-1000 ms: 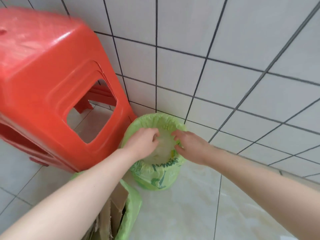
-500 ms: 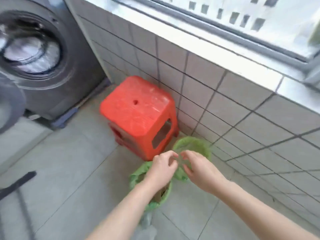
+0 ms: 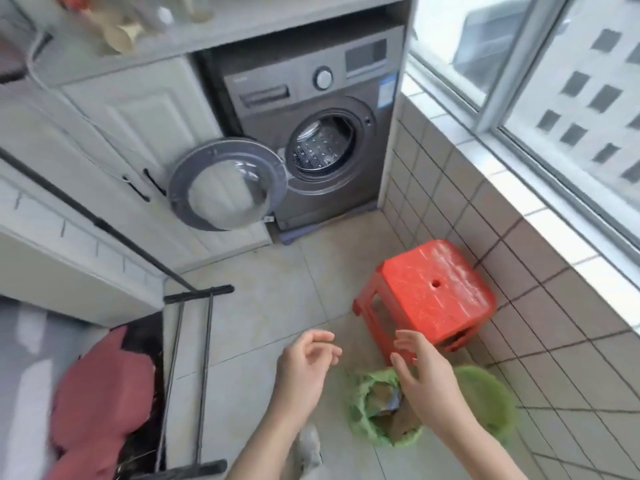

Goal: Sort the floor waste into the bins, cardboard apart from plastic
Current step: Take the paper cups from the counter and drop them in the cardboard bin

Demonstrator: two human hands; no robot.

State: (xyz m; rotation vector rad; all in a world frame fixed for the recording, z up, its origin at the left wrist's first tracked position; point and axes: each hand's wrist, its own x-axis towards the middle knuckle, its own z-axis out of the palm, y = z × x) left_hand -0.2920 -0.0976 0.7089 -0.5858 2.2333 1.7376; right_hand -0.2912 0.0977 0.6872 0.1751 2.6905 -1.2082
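By the tiled wall: two bins stand on the floor just in front of the red plastic stool, close side by side.
Cardboard bin: the green-lined bin nearer you holds brown cardboard pieces; something bluish lies among them, too blurred to name.
Plastic bin: the second green-lined bin sits against the wall tiles, beyond your right forearm; you cannot see its contents from here.
Your hands: your left hand and right hand hover above the bins, both empty, fingers spread and loosely bent.
Floor waste: no loose waste shows plainly on the floor tiles; a pale blurred shape lies by your left forearm at the bottom edge, and you cannot tell what it is.
Handling: cardboard should be light and stiff, so pinch it by an edge; thin plastic would likely be light, soft and slippery, so gather it in your fingers rather than pinch a corner.
Progress: sorting looks nearly or wholly done, judging by the filled bin.
Farther out: a grey washing machine stands with its door swung open, and a black rack stands left.
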